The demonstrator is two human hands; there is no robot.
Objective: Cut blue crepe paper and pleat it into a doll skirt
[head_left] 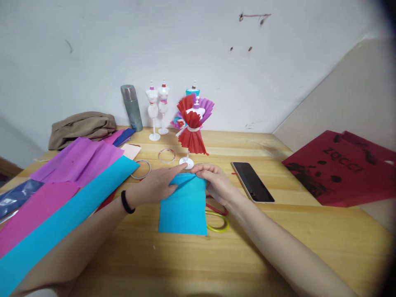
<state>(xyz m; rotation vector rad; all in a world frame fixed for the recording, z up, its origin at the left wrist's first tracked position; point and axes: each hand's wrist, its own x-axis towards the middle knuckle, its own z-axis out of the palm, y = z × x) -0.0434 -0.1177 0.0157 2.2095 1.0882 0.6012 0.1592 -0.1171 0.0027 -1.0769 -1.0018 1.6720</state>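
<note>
A sheet of blue crepe paper (183,214) lies on the table before me, its far edge folded over in a narrow strip. My left hand (159,181) grips that edge on the left, thumb on the paper and index finger stretched along the top. At the upper right corner, my right hand (213,179) pinches the fold between thumb and fingers. Just beyond my fingertips stands a small white mannequin (186,163) in a pleated red paper dress (193,138) with a purple collar piece. Scissors with a yellow handle loop (218,222) lie partly under the paper.
Several purple, pink and blue paper sheets (83,163) spread along the left, near a brown cloth (83,128). Tape rolls (167,155), bare mannequins (153,109) and a flask (132,108) stand or lie farther back. A phone (253,181) and red bag (337,169) are at right.
</note>
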